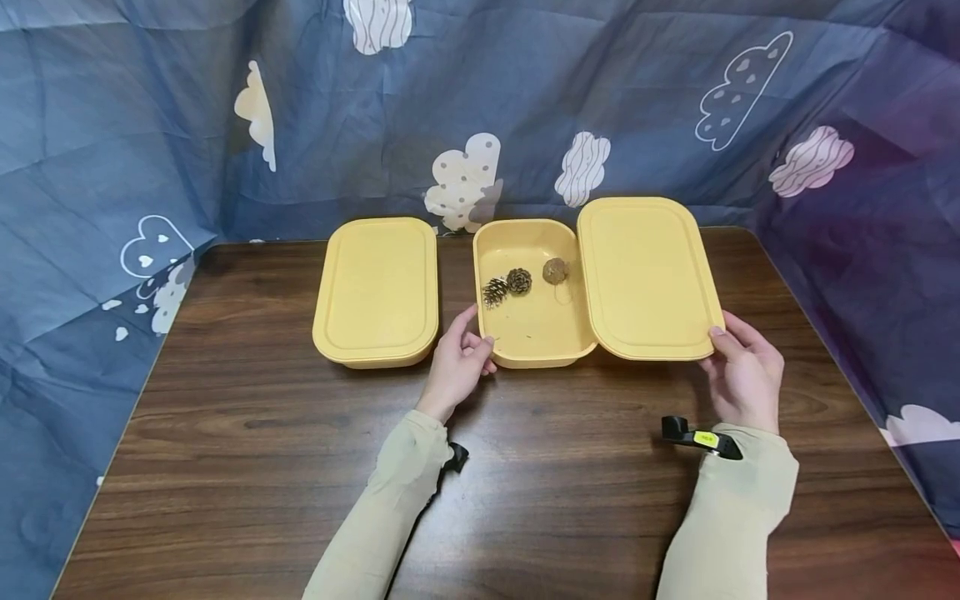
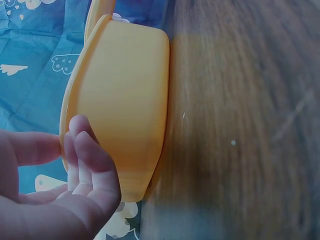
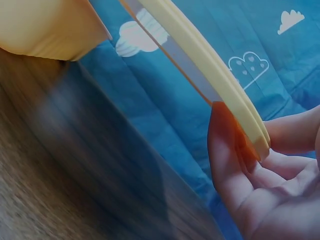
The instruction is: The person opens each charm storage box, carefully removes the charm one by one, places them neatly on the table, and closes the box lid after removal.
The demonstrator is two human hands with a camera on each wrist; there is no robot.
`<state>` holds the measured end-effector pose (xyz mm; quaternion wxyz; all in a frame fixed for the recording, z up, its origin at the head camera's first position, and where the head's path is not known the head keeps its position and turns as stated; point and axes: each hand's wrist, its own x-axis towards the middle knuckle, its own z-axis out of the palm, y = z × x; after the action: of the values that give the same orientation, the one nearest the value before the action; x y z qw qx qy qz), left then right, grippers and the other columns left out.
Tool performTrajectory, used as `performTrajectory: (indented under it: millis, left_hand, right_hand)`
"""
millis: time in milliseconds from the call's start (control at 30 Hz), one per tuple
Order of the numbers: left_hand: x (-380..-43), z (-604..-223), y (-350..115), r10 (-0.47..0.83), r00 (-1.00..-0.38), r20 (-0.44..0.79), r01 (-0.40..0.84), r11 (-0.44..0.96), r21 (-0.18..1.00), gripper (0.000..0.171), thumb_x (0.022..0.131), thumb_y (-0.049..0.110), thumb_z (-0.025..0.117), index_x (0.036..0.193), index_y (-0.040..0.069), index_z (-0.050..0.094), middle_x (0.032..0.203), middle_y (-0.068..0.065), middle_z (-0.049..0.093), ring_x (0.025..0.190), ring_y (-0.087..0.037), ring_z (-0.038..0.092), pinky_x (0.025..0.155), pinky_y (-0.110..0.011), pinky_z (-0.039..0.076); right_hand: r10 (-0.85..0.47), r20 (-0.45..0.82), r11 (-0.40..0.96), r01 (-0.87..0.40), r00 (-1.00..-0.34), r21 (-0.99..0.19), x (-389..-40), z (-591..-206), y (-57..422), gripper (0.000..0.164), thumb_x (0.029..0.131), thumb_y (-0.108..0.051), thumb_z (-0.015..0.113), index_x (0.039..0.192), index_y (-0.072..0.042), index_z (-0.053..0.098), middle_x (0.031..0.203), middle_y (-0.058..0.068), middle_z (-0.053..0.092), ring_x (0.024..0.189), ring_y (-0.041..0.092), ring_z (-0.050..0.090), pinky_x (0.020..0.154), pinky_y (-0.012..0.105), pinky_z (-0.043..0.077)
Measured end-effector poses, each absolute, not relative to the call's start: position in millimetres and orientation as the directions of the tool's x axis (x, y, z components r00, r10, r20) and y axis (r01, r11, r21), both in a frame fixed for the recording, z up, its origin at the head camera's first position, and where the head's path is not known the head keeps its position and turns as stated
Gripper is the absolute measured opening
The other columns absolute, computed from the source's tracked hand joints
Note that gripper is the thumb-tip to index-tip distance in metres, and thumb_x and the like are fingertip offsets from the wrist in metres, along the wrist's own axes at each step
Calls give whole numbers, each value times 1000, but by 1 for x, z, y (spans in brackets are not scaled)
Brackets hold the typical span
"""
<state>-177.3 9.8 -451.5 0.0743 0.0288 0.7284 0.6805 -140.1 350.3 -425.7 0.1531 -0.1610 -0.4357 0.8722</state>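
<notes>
In the head view a yellow box point(image 1: 537, 333) stands uncovered in the middle, with two pine cones point(image 1: 518, 282) at its left side and a round brown ball point(image 1: 555, 271) with a thin string at its right. My left hand point(image 1: 456, 367) holds the box's near left corner, thumb and fingers at the rim point(image 2: 64, 112). Raised over the table, a yellow lid point(image 1: 651, 279) overlaps the box's right edge. My right hand point(image 1: 746, 371) pinches its near right corner; in the right wrist view the lid's edge point(image 3: 215, 65) sits between thumb and fingers.
A second yellow box with its lid on point(image 1: 378, 283) stands to the left on the brown wooden table point(image 1: 555, 483). Blue cloth point(image 1: 525, 83) with white clouds hangs behind and along both sides. A black wrist strap point(image 1: 701, 437) is on the right sleeve.
</notes>
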Motion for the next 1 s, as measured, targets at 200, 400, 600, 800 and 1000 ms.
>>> performTrajectory:
  millis: [200, 400, 600, 800, 1000]
  left_hand:
    - [-178, -448, 9, 161, -983, -84, -74, 70, 995, 62, 94, 3, 55, 151, 10, 30, 85, -26, 61, 63, -26, 63, 68, -45, 56]
    - [-179, -454, 9, 158, -985, -63, -51, 80, 995, 62, 94, 6, 56, 151, 13, 32, 84, -24, 62, 61, -18, 63, 65, -37, 56]
    - [-179, -453, 10, 150, -987, -61, -50, 78, 996, 61, 94, 4, 55, 150, 13, 34, 79, -16, 60, 58, -12, 60, 60, -26, 54]
    - [-178, -452, 10, 152, -987, -58, -46, 78, 996, 61, 93, 4, 55, 150, 10, 32, 77, -14, 59, 58, -13, 60, 60, -26, 54]
    - [-178, -453, 9, 157, -986, -56, -41, 98, 994, 61, 94, 5, 56, 150, 11, 32, 80, -16, 61, 60, -15, 61, 64, -35, 56]
  right_hand:
    - [414, -146, -593, -145, -898, -792, -138, -426, 356, 28, 86, 9, 62, 114, 4, 65, 97, 12, 67, 72, 19, 67, 57, 27, 56]
    - [424, -141, -608, -165, -895, -777, -135, -428, 360, 27, 88, 11, 59, 113, 6, 65, 96, 13, 67, 73, 20, 67, 56, 27, 56]
    - [435, -165, -615, -158, -885, -773, -135, -430, 367, 26, 88, 11, 59, 112, 5, 65, 97, 12, 66, 73, 20, 67, 56, 28, 56]
    - [432, -180, -615, -143, -884, -776, -132, -433, 373, 25, 88, 10, 59, 112, 4, 64, 99, 12, 63, 76, 20, 65, 58, 29, 55]
    - [394, -202, -589, -78, -897, -804, -131, -439, 375, 24, 89, 7, 59, 112, 0, 65, 98, 9, 65, 75, 17, 66, 58, 26, 54]
